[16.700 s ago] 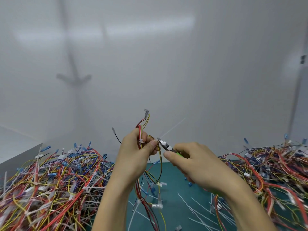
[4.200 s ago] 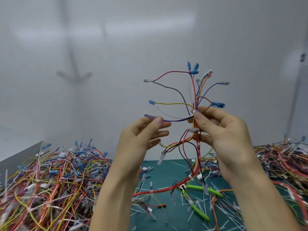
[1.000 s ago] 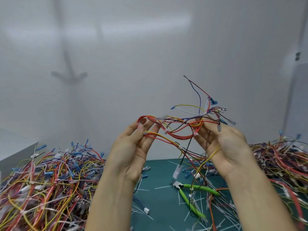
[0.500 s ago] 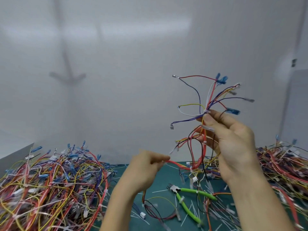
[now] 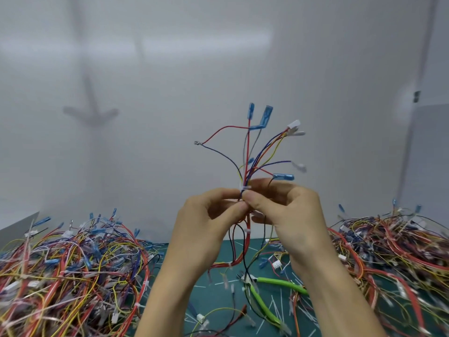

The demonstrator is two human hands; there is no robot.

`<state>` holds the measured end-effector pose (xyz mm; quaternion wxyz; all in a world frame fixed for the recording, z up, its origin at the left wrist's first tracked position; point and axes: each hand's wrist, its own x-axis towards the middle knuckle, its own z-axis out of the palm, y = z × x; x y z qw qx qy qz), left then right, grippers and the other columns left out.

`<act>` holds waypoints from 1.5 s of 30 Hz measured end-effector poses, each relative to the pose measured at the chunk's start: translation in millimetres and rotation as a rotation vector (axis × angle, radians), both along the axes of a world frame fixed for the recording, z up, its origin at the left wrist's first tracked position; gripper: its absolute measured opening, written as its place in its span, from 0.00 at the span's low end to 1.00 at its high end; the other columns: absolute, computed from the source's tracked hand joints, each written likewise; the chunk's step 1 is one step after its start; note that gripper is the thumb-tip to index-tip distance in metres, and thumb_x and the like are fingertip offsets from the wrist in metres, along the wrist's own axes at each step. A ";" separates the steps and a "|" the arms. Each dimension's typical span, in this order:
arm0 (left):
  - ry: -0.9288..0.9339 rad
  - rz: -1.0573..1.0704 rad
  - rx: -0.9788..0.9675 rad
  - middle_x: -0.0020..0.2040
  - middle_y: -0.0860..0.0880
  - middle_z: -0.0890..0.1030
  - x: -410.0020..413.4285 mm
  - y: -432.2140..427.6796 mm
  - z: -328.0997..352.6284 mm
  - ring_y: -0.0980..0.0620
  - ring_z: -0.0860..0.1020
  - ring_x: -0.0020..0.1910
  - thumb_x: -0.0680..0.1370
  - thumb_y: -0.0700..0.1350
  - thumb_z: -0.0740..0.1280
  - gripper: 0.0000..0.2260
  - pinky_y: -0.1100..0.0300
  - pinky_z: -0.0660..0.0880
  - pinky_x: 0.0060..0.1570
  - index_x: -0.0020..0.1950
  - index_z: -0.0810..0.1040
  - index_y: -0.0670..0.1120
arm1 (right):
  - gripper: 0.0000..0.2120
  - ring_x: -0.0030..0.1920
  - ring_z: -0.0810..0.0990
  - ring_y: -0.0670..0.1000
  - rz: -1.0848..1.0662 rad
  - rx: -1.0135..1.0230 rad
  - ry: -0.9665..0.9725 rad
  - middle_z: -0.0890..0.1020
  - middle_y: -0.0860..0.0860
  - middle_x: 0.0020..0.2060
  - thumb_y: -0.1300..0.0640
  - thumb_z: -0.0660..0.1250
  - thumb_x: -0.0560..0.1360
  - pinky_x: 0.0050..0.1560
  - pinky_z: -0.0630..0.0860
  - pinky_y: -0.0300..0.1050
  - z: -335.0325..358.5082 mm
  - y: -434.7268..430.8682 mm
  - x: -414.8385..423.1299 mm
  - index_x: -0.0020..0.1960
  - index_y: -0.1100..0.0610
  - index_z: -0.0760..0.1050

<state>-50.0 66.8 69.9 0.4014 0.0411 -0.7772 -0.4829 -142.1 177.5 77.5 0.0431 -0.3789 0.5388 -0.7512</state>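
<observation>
Left hand back, harness between both

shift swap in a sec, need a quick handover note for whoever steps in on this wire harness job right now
Hands: left hand and right hand both pinch the wire harness at a white cable tie, holding it upright above the teal mat with its connector ends fanned upward.
Tools: green-handled cutters lie on the mat, in neither hand, among cut tie tails.
Stock: left pile and right pile of harnesses.
Done: this harness carries ties at several points.
Left: probably check this tie, trim any tail, then set the harness on a pile; I cannot tell which pile is finished.
</observation>
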 end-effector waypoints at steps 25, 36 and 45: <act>-0.044 0.101 -0.150 0.41 0.57 0.85 9.2 -6.3 3.2 0.55 0.83 0.40 0.72 0.42 0.75 0.14 0.63 0.79 0.41 0.51 0.82 0.61 | 0.08 0.43 0.87 0.49 0.042 0.043 -0.011 0.86 0.50 0.44 0.60 0.73 0.74 0.40 0.83 0.42 -1.5 2.2 -6.9 0.52 0.52 0.82; 0.029 0.123 -0.106 0.40 0.57 0.85 6.3 -2.2 4.8 0.55 0.83 0.39 0.70 0.45 0.77 0.14 0.60 0.79 0.40 0.51 0.82 0.62 | 0.16 0.42 0.86 0.47 0.026 0.165 0.168 0.86 0.48 0.47 0.62 0.71 0.76 0.43 0.83 0.40 -2.2 2.6 -6.9 0.56 0.41 0.78; -0.002 0.115 -0.114 0.49 0.56 0.84 6.9 -7.3 2.6 0.58 0.82 0.50 0.69 0.47 0.78 0.19 0.58 0.78 0.52 0.58 0.80 0.59 | 0.16 0.40 0.87 0.49 0.010 -0.056 0.078 0.87 0.50 0.44 0.66 0.70 0.76 0.37 0.81 0.39 -1.6 -2.2 -2.8 0.53 0.45 0.81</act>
